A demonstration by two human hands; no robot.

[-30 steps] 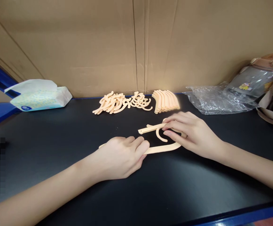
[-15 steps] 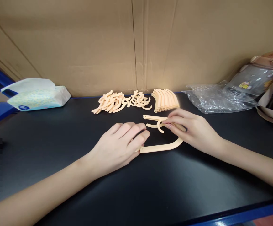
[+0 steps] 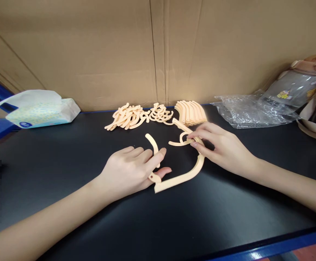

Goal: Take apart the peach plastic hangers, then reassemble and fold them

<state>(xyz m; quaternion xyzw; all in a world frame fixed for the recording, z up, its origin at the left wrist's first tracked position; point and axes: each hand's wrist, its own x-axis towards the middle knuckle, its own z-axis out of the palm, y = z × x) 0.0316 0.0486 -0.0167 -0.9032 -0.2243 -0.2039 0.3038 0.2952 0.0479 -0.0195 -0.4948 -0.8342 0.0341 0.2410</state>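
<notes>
My left hand [image 3: 133, 166] is closed round a short curved peach plastic strip [image 3: 151, 141], its upper end rising past the index finger and its middle partly hidden. Below the thumb side shows a flat end with a hole [image 3: 154, 177], touching or close to the long bent bar. My right hand [image 3: 214, 145] pinches joined peach plastic parts that look like a folding clothes hanger: a long bent bar [image 3: 182, 177], an upper bar [image 3: 181, 124], a small hook [image 3: 182, 137] and a thin curved arm [image 3: 174, 143]. The fingers cover where these parts meet.
Behind the hands lie a heap of curved strips [image 3: 125, 117], small hooks [image 3: 159, 113] and a neat stack of bent bars [image 3: 190, 113]. A tissue pack [image 3: 40, 110] is at left. Clear plastic bag [image 3: 245, 112] and strapped bottle [image 3: 285, 88] sit at right, before a cardboard wall [image 3: 106, 54].
The bent bar's left end has swung down toward me and the upper bar now tilts up to the left. A curved strip now shows in my left hand, whose thumb has moved lower.
</notes>
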